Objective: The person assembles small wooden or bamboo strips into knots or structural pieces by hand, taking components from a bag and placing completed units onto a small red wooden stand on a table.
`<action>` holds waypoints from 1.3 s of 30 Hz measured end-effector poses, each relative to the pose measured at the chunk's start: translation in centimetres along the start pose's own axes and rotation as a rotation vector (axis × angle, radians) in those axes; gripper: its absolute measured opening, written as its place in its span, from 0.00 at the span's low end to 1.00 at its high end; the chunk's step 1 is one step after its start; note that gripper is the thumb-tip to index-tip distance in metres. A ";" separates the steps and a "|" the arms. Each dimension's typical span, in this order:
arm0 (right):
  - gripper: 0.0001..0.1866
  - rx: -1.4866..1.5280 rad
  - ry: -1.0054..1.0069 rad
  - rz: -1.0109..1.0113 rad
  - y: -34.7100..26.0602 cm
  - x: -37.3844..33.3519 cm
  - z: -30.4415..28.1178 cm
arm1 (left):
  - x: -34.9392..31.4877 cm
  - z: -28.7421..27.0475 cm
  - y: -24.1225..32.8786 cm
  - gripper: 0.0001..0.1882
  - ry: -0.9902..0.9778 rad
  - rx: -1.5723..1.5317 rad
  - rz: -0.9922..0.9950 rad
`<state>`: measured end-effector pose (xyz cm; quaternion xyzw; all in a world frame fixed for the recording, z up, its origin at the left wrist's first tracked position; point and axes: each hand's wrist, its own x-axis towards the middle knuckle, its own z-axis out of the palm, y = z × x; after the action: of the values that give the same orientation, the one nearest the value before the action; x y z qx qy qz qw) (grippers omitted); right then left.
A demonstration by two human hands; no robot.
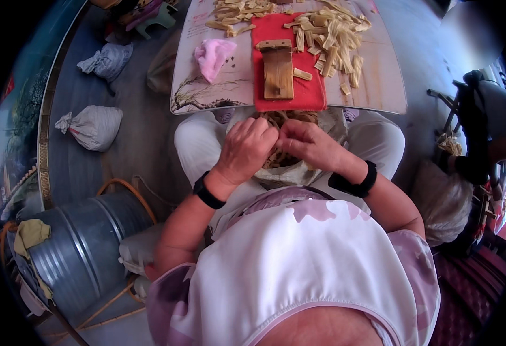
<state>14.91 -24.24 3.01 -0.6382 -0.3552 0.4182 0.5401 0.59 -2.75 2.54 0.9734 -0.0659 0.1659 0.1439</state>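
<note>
Tan strips point(282, 158) fill a lap bag point(290, 173), mostly hidden under the left hand point(246, 149) and right hand point(308, 144), both clenched together on something too small to make out.

Soft, even daylight fills the scene, brightest over the pale rectangular board point(380, 86) at the upper middle of the frame and the white cloth apron point(299, 271) at the bottom. Shadows are faint and short. The fisheye lens bends the ribbed grey metal drum point(85, 242) at lower left and blackens the corners. A blurred smudge sits at upper right; the centre stays sharp.
</note>
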 end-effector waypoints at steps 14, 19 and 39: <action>0.10 -0.139 0.204 -0.239 -4.5 2.2 -0.2 | 3.0 -0.5 -7.1 0.08 0.199 -0.030 0.065; 0.12 0.028 0.397 -0.124 -0.5 4.9 -3.6 | 4.3 2.9 -6.9 0.12 0.007 -1.322 -0.531; 0.17 -0.503 0.643 -0.141 4.2 10.4 -5.1 | 9.2 10.0 -13.6 0.16 0.164 -0.497 -0.474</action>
<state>23.70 -17.49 -2.35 -0.8225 -0.3023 0.0601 0.4780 14.64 6.44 -6.82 0.8804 0.1351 0.1842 0.4156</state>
